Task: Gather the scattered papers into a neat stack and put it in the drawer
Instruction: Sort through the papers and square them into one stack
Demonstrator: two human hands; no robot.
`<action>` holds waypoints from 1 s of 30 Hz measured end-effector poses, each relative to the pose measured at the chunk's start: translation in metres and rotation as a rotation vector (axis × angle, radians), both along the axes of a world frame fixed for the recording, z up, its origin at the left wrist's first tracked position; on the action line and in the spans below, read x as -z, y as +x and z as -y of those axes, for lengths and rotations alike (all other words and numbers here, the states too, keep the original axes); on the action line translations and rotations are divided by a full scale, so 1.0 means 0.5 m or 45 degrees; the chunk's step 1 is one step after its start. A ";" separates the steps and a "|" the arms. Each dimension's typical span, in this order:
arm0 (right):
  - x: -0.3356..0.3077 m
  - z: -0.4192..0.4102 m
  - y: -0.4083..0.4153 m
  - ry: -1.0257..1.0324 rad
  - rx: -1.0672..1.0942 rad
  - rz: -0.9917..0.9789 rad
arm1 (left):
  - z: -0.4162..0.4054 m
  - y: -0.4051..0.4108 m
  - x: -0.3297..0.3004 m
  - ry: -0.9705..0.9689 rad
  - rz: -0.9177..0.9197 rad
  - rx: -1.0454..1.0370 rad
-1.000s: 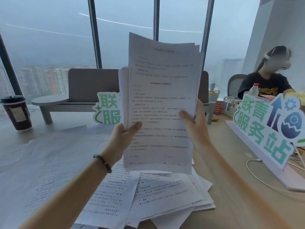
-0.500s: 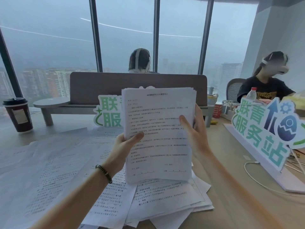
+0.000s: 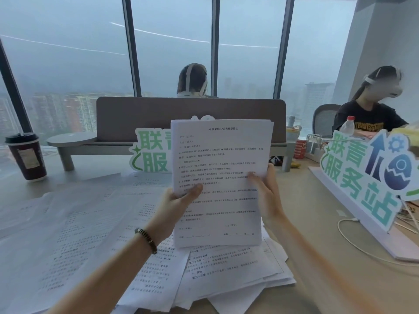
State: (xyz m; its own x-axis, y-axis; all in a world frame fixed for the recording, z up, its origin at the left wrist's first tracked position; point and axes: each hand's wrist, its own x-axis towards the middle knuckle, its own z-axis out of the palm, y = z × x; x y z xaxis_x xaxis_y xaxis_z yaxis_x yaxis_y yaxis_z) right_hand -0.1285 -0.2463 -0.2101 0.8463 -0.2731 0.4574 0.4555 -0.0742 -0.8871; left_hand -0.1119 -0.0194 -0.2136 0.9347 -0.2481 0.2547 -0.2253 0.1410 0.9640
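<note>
Both hands' grip holds the paper stack (image 3: 217,177) upright above scattered papers (image 3: 90,223).

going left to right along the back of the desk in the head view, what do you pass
Coffee cup → grey shelf riser → green sign → held paper stack → red can → plastic bottle → big green sign.

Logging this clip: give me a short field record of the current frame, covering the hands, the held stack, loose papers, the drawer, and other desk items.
left hand: grips the held stack's left edge
right hand: grips its right edge
held stack: upright, edges roughly squared, bottom edge at the loose papers
loose papers: spread over the desk, overlapping
drawer: not in view
coffee cup: far left, lid on
green sign: right side, standing
white cable: beside the sign
</note>
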 end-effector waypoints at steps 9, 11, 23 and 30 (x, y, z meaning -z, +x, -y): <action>-0.024 0.020 0.053 -0.209 -0.125 -0.344 | -0.036 0.049 -0.003 0.185 -0.091 -0.074; 0.001 0.034 0.069 -0.239 -0.044 -0.478 | -0.055 0.063 0.015 0.213 -0.226 -0.066; 0.100 0.108 0.094 -0.851 0.230 -0.898 | -0.094 0.100 0.104 0.596 -0.405 -0.207; 0.100 0.117 0.079 -0.615 0.236 -0.903 | -0.093 0.093 0.100 0.593 -0.403 -0.229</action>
State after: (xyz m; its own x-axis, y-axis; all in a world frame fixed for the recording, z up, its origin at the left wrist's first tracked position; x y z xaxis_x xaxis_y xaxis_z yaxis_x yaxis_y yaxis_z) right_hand -0.0889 -0.3050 -0.2600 0.9362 -0.3467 -0.0583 -0.2477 -0.5327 -0.8093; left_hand -0.0654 0.0272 -0.2636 0.9851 -0.0976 -0.1414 0.1024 -0.3270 0.9395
